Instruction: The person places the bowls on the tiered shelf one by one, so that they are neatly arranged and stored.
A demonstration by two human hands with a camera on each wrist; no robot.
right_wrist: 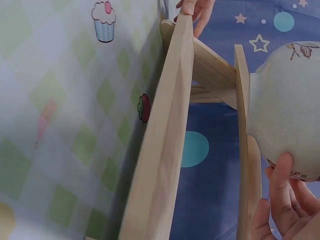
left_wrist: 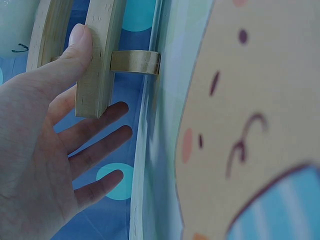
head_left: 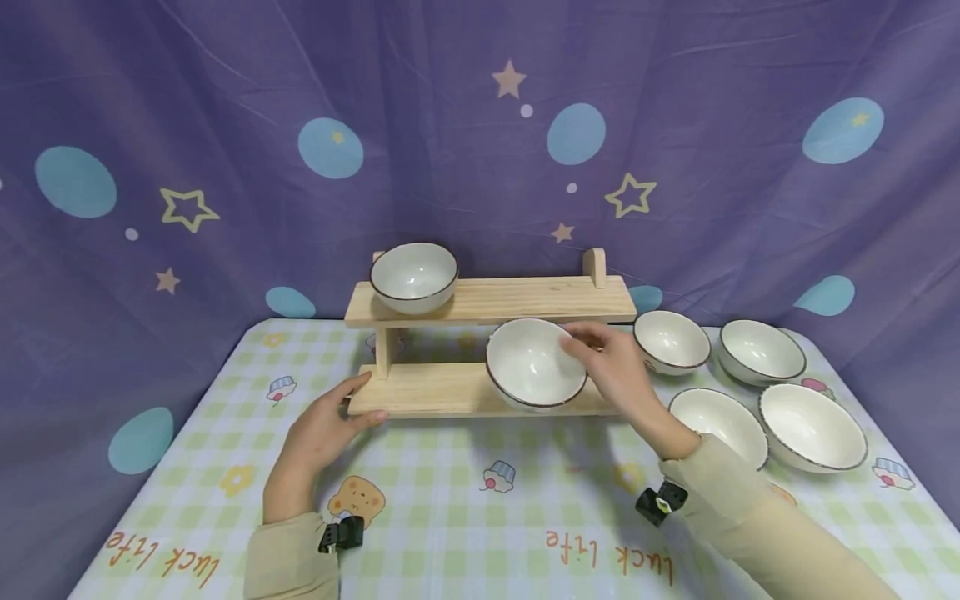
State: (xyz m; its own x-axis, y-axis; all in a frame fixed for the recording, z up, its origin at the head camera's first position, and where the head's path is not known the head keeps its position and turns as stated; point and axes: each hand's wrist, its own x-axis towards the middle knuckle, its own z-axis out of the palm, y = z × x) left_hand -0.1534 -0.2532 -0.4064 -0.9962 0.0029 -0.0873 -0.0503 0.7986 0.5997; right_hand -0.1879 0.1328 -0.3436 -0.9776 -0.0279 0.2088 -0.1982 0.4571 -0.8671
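A two-tier wooden rack (head_left: 435, 389) stands on the table. My left hand (head_left: 318, 437) holds the left end of its lower board, with the thumb (left_wrist: 80, 47) on the front face and the other fingers spread beyond the end. Near the rack's middle, my right hand (head_left: 611, 367) grips a white dark-rimmed bowl (head_left: 536, 364) by its right side. That bowl is upright, its opening tipped toward the head camera, and overlaps both boards in the head view. In the right wrist view, its patterned outside (right_wrist: 287, 110) shows. Another white bowl (head_left: 415, 279) sits at the left of the upper board.
To the right of the rack are several more white bowls: two behind (head_left: 671, 342), (head_left: 762, 352) and two in front (head_left: 720, 425), (head_left: 812, 427). A checked tablecloth (head_left: 442, 508) covers the table. Behind it hangs a purple curtain (head_left: 465, 150).
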